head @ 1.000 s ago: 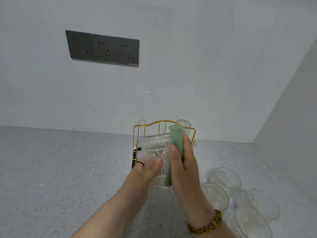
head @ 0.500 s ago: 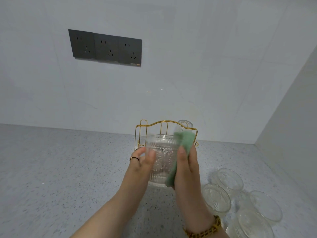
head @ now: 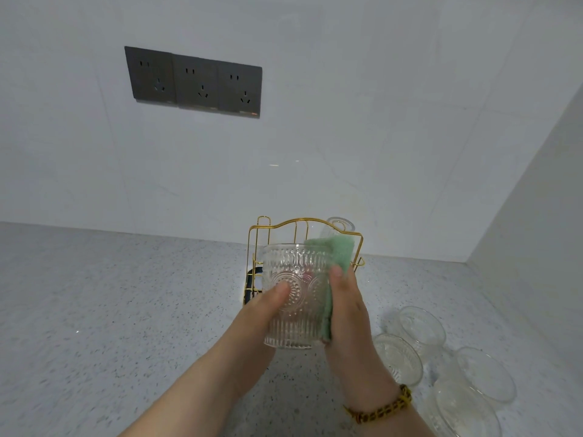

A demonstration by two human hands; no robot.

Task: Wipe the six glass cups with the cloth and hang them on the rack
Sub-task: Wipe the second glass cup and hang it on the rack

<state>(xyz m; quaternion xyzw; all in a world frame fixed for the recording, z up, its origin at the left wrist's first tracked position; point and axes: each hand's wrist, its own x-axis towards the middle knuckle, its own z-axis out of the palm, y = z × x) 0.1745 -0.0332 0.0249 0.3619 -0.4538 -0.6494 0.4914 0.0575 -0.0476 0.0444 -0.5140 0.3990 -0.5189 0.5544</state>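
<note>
Left hand (head: pixel 268 305) grips cup (head: pixel 293 298) midair before rack (head: pixel 252 247); right hand (head: pixel 347 310) pinches cloth (head: pixel 339 252) against its side. Cloth has slid up to the rim: still wiping, not hung.

A home kitchen: a speckled counter (head: pixel 110 310) meets a tiled wall (head: pixel 347 121) with sockets (head: pixel 193 82), by a gold rack (head: pixel 303 222).

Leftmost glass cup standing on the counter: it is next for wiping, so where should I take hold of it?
Probably round its ribbed wall, from the left and above: the cup stands upright, mouth up, with other cups crowding its right and back.
</note>
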